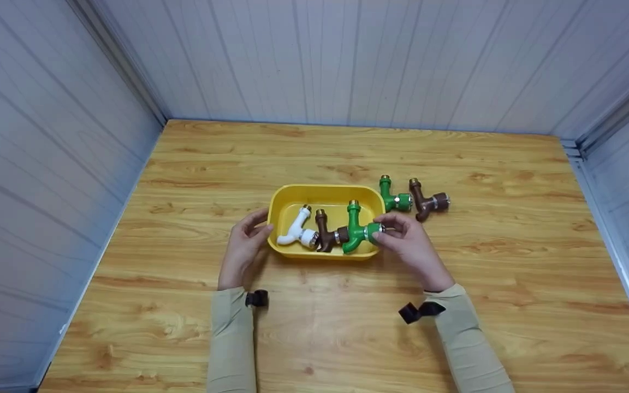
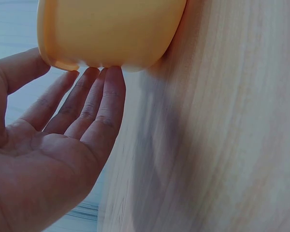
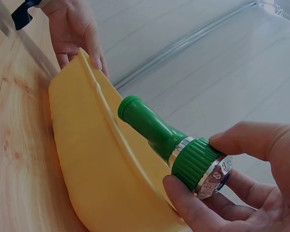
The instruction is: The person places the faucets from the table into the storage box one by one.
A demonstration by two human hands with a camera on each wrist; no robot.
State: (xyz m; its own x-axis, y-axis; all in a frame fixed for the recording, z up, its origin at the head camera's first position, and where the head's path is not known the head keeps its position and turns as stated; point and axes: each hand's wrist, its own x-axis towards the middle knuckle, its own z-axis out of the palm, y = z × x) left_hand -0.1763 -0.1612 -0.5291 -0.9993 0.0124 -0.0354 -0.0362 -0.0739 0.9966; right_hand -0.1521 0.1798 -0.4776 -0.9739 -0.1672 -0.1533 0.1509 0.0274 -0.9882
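Note:
My right hand (image 1: 410, 245) pinches a green tap (image 1: 355, 232) by its ribbed knob, thumb on one side and a finger on the other. This tap overlaps the right end of a yellow plastic basin (image 1: 325, 190) in the head view, and its spout end hangs over the rim in the right wrist view. At the basin's left end, my left hand (image 1: 243, 248) holds the rim, thumb over the edge and fingertips against the outer wall (image 2: 111, 34). Inside the basin lie a white tap (image 1: 296, 229) and a brown tap (image 1: 324, 232).
A second green tap (image 1: 393, 197) lies on the wooden table (image 1: 314, 338), just beyond the basin's right end. Beside it is another brown tap (image 1: 429, 202). Pale panel walls (image 1: 325, 60) stand at the back and both sides.

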